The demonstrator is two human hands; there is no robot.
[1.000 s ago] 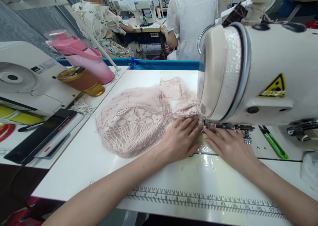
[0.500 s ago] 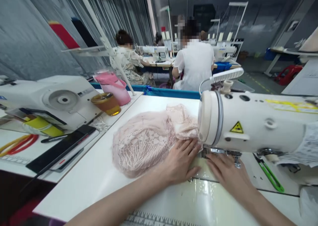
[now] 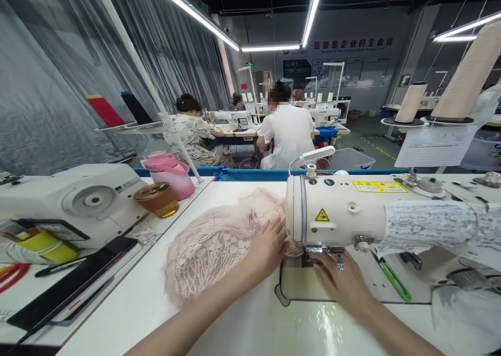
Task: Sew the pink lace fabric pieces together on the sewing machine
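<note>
A pile of pale pink lace fabric point(image 3: 219, 241) lies on the white table, its right edge running under the head of a cream sewing machine point(image 3: 344, 210). My left hand point(image 3: 268, 246) rests flat on the lace beside the needle, fingers stretched out. My right hand point(image 3: 338, 283) lies flat on the machine bed just below the presser foot point(image 3: 313, 251), fingertips at the needle area. Neither hand grips anything.
At the left stand a second machine point(image 3: 78, 202), a pink bottle point(image 3: 170, 170), an amber jar point(image 3: 156, 199), a black phone point(image 3: 74, 283) and a yellow tape roll point(image 3: 47, 244). Green snips point(image 3: 393, 280) lie right of the needle. Two people sew at tables beyond.
The view has tilted up and pulled back, showing the room. Both hands stay at the needle; the left hand has slid a little further onto the lace.
</note>
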